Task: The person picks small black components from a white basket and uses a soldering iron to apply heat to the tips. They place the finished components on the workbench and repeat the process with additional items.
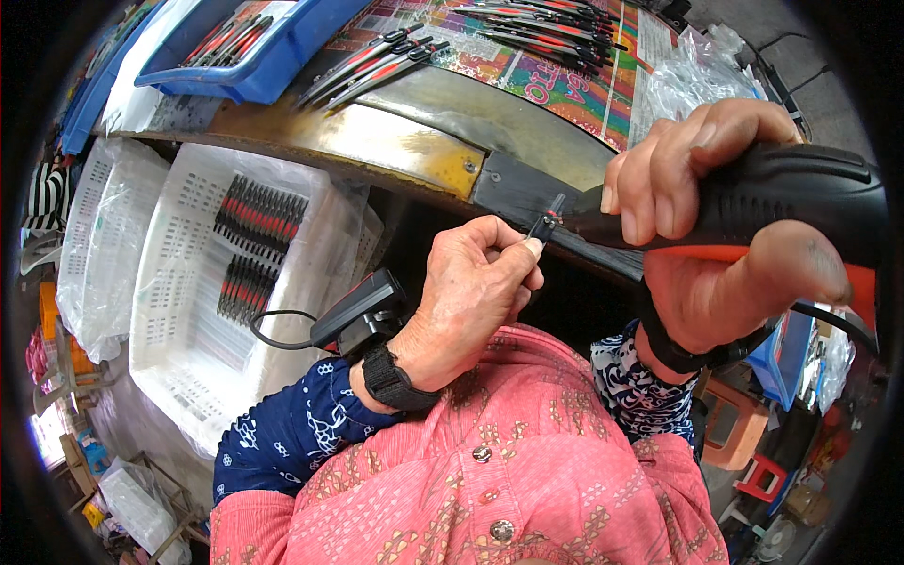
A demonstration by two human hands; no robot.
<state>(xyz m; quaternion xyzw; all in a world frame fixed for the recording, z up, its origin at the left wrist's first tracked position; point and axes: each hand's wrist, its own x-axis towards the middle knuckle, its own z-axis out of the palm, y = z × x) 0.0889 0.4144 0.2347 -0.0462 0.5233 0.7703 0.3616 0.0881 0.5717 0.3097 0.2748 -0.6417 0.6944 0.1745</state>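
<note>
My left hand (476, 282) is closed, thumb and forefinger pinching the end of a slim dark piece (546, 224) with a clear or silvery tip standing up. Most of this piece is hidden by the fingers and the tool. My right hand (702, 188) wraps round a thick black power tool (786, 193) with an orange-red underside. The tool's narrow nose points left and meets the pinched piece, or nearly so, just over the bench edge. Whether they touch I cannot tell.
Slim black, red and silver pieces (372, 66) lie on the bench (395, 141), with a larger pile (556, 33) beyond. More fill a blue tray (273, 80). Left of me, a white crate (179, 311) holds rows of black-red pieces (259, 217). Clear plastic bags (697, 80) lie far right.
</note>
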